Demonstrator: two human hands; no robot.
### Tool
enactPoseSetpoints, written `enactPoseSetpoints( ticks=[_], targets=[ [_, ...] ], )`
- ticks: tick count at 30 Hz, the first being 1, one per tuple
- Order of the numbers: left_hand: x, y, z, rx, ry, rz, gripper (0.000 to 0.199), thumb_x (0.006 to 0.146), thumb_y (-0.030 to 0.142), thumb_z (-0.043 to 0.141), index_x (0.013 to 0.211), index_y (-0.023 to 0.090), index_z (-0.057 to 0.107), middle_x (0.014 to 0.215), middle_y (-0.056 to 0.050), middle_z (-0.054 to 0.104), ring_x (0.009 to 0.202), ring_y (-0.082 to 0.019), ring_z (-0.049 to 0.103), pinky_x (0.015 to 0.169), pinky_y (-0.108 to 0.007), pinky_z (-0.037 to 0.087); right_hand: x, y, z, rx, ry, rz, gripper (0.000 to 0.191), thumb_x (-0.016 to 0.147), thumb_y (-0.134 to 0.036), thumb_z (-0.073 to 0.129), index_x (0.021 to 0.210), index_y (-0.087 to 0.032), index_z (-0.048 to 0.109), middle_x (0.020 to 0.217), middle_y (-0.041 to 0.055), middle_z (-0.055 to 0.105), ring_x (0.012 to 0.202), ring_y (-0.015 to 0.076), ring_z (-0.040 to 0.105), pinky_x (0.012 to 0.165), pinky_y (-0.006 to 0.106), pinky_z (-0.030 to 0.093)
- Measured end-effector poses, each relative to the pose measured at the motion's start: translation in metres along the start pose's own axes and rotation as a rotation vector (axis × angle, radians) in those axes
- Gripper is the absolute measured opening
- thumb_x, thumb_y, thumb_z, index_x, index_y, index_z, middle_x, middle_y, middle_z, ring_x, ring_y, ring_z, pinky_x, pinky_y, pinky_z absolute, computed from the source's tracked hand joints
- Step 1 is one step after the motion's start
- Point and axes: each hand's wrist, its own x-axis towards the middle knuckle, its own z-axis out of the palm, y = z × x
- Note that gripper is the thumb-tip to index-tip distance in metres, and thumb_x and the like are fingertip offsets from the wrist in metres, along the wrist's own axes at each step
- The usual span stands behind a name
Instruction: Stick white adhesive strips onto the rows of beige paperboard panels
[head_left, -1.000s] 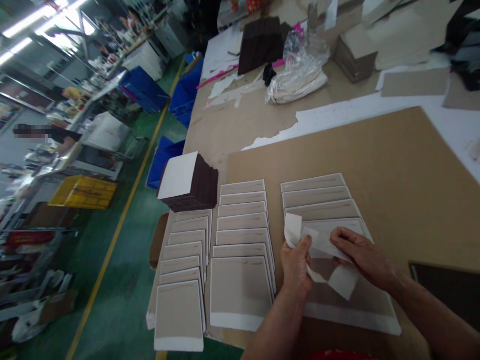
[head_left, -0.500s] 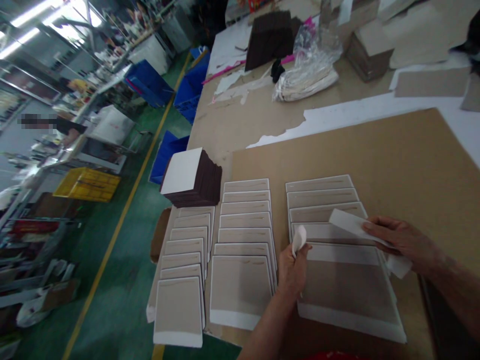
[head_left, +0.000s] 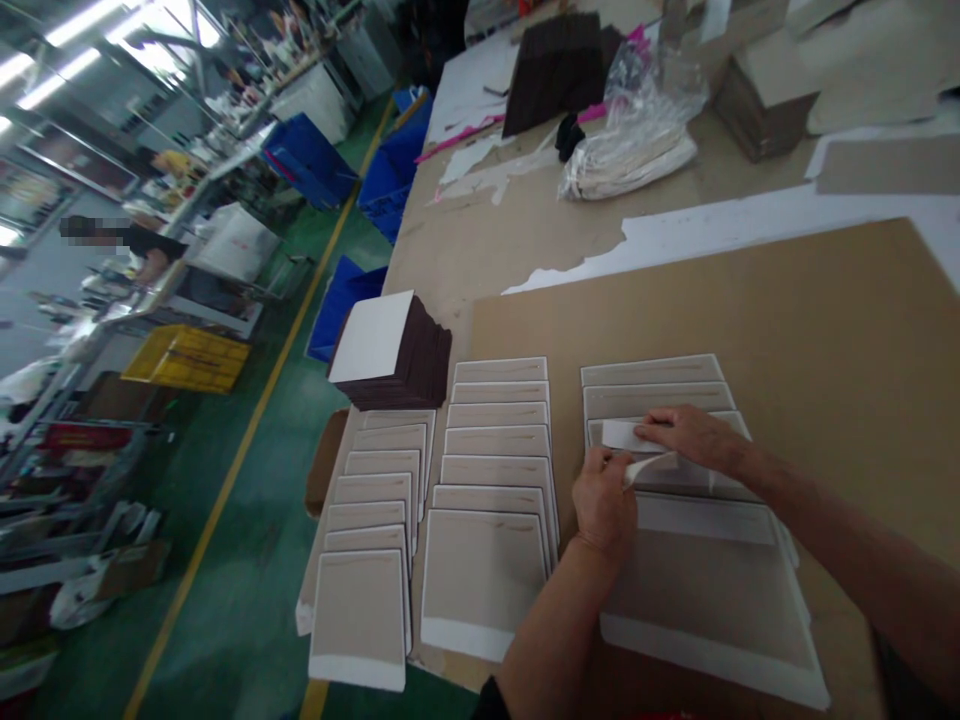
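Observation:
My left hand (head_left: 606, 505) is closed on a curled white strip (head_left: 651, 466), whose free end points right. Just beyond it, my right hand (head_left: 694, 437) pinches the end of another white strip (head_left: 619, 434), which lies along the upper edge of a panel in the right-hand row. That row's overlapping grey-beige panels have white borders, and the nearest panel (head_left: 690, 580) has a white band along its top and bottom. My hands and forearms cover parts of the middle panels.
Two more rows of overlapping panels, a middle one (head_left: 484, 570) and a left one (head_left: 356, 610), lie alongside. Behind them stands a dark stack with a white top (head_left: 373, 340). Farther back are a plastic-wrapped bundle (head_left: 630, 160) and a dark block (head_left: 553, 75). Blue crates (head_left: 341, 300) stand beside the table.
My right hand has moved left and slightly away, laying its white strip against a panel's upper edge. My left hand has shifted slightly right and up, its strip now pointing right.

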Motion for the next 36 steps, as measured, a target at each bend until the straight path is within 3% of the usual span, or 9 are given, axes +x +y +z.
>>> enactPoseSetpoints(
  ticks=[6, 20, 28, 36],
  targets=[
    [0.007, -0.008, 0.016, 0.061, 0.025, 0.009, 0.036, 0.086, 0.006, 0.056, 0.114, 0.022, 0.071, 0.11, -0.008, 0.065, 0.099, -0.02, 0.063, 0.094, -0.028, 0.051, 0.013, 0.005, 0.005, 0.085, -0.126, -0.01, 0.044, 0.08, -0.058, 0.049, 0.08, -0.021, 0.072, 0.069, 0.0016, 0.064, 0.066, 0.0199, 0.056, 0.063, 0.032, 0.04],
    [0.004, -0.02, 0.023, 0.175, 0.044, 0.052, 0.033, 0.079, 0.009, 0.065, 0.109, 0.023, 0.068, 0.115, -0.008, 0.064, 0.105, -0.022, 0.063, 0.093, -0.029, 0.053, 0.022, 0.005, 0.005, -0.105, -0.088, -0.022, 0.035, 0.083, -0.048, 0.05, 0.075, -0.022, 0.072, 0.066, 0.0047, 0.065, 0.067, 0.0227, 0.059, 0.064, 0.034, 0.038],
    [0.003, -0.023, 0.031, 0.141, 0.135, 0.116, 0.023, 0.086, 0.013, 0.063, 0.108, 0.02, 0.066, 0.14, -0.013, 0.059, 0.127, -0.025, 0.058, 0.106, -0.035, 0.049, 0.024, 0.006, 0.007, -0.148, -0.084, -0.017, 0.036, 0.084, -0.048, 0.048, 0.075, -0.022, 0.071, 0.071, 0.0058, 0.069, 0.071, 0.0236, 0.062, 0.066, 0.033, 0.037],
    [0.006, -0.025, 0.034, 0.149, 0.155, 0.141, 0.019, 0.087, 0.014, 0.065, 0.104, 0.022, 0.065, 0.144, -0.013, 0.059, 0.118, -0.029, 0.064, 0.1, -0.043, 0.054, 0.026, 0.009, 0.01, -0.205, -0.083, -0.024, 0.035, 0.088, -0.046, 0.048, 0.075, -0.021, 0.071, 0.072, 0.0055, 0.07, 0.071, 0.0219, 0.062, 0.066, 0.032, 0.037]
  ],
)
